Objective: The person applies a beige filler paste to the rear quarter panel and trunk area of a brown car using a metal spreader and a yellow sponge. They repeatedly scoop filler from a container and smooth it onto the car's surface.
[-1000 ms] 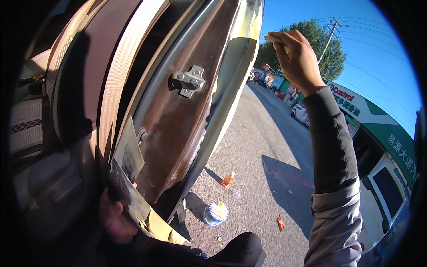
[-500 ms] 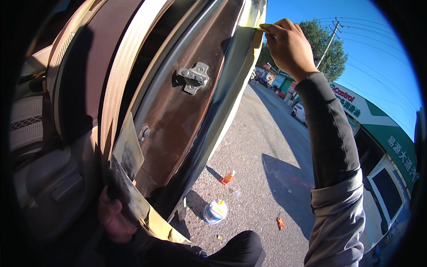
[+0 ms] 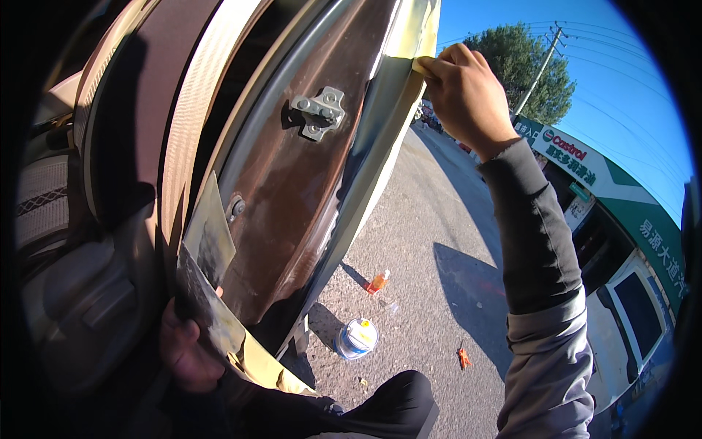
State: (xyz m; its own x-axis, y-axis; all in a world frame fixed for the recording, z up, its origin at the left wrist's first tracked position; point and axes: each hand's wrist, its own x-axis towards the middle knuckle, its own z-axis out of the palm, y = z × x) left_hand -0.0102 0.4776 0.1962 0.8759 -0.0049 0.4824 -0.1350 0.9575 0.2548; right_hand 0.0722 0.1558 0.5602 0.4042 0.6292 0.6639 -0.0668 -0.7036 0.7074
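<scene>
In front of me stands the brown-painted body pillar (image 3: pixel 281 205) of a car, with a metal striker plate (image 3: pixel 319 113) bolted to it. Pale yellow masking paper (image 3: pixel 414 29) lines its right edge. My right hand (image 3: pixel 472 95) pinches the edge of this paper at the upper right, thumb and fingers pressed together. Down at the lower left, my left hand (image 3: pixel 191 344) lies in shadow, its fingers curled round a stained grey-and-yellow masking sheet (image 3: pixel 212 304). Part of the left hand's grip is hidden behind that sheet.
A tan seat belt (image 3: pixel 194 139) hangs left of the pillar. On the pavement stand a white-and-blue tub (image 3: pixel 358 337) and an orange bottle (image 3: pixel 378 282). An orange clamp-like thing (image 3: pixel 464 358) lies farther right. A white vehicle (image 3: pixel 621 329) is parked beside a green-fronted building.
My right hand has shifted slightly down and left along the masked edge, still pinching the paper. The left hand stays almost in place on its sheet. The view has turned a little.
</scene>
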